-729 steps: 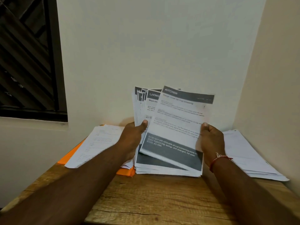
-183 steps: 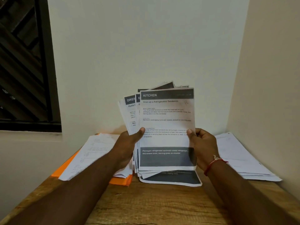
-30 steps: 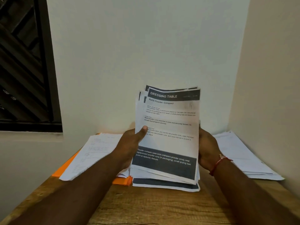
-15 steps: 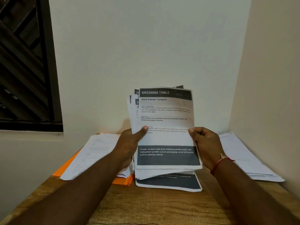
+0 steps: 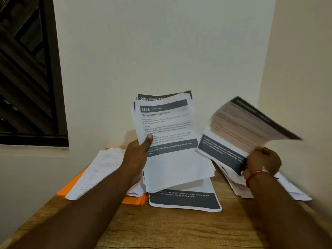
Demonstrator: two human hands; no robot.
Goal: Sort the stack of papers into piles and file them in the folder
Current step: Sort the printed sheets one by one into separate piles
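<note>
Held stack of papers (image 5: 172, 141): one, upright over the middle of the table (image 5: 170, 230), toward its far edge. The left hand (image 5: 138, 155) grips its left side, thumb pressed on the front sheet. The sheets are fanned unevenly and can't be counted. The front sheet reads "3646" and "Spray Bottle Refill Test"; its small print isn't legible. The header behind it reads "DRESSING TA…", with the rest covered.

Loose sheet (image 5: 242, 133): looks like one, off to the right of the stack and apart from it. The right hand (image 5: 262, 160) pinches its lower edge with fingers curled. It's motion-blurred, so the text is unreadable; only the dark header and dark band are visible.

Piles on the table: three.
- Centre pile (image 5: 185, 202): directly under the held stack, dark band facing up. The upper part is hidden by the stack, so the depth is unclear.
- Right pile (image 5: 296, 193): by the right edge, mostly behind the right forearm and the loose sheet.
- Left pile (image 5: 100, 169): white sheets with faint print near the far-left corner, its near end crossed by the left forearm.

Orange folder (image 5: 133, 201): one, lying flat under the left pile. Only its edge strips show.

One red thread (image 5: 256, 174) on the right wrist. One dark window (image 5: 27, 69) at upper left, cut off by the frame.
</note>
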